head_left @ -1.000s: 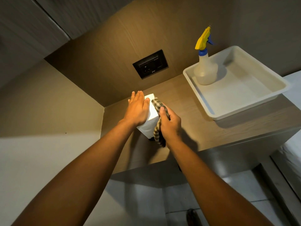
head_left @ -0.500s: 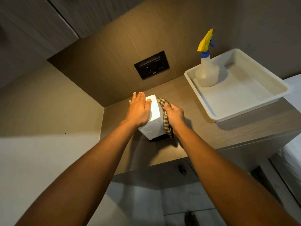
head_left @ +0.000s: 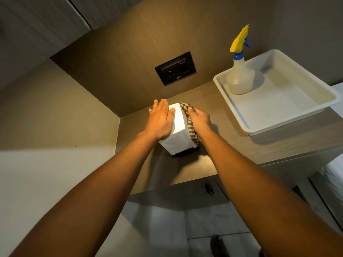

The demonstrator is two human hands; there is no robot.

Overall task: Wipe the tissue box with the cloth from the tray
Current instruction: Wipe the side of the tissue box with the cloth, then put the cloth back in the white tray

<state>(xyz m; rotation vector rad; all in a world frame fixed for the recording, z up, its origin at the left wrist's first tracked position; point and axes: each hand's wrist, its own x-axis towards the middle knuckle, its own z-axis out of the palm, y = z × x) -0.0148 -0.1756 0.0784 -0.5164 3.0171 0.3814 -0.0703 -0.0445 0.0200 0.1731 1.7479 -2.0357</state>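
- Tissue box [head_left: 178, 127] stands on the counter [head_left: 232, 145], left of the tray [head_left: 278, 127].
- My left hand [head_left: 161, 120] lies flat, fingers spread, steadying its top.
- My right hand [head_left: 201, 121] presses the checked cloth [head_left: 190, 125] against its right side.
- Wiping underway; I judge other faces remain.

Tissue box at frame centre on the counter, tray at the right.

The tissue box [head_left: 178, 134] stands on the counter [head_left: 278, 145] at the centre of the frame. The left hand [head_left: 161, 121] lies flat on the box's top and left side; the right hand [head_left: 201, 121] is against its right side, with the cloth [head_left: 191, 125] between palm and box. The tray [head_left: 259, 127] sits on the counter in the right of the frame, well apart from the box. The spray bottle [head_left: 240, 75] stands in the tray's far left corner. The wall socket [head_left: 175, 68] is set in the back panel, above and behind the box, upper centre.
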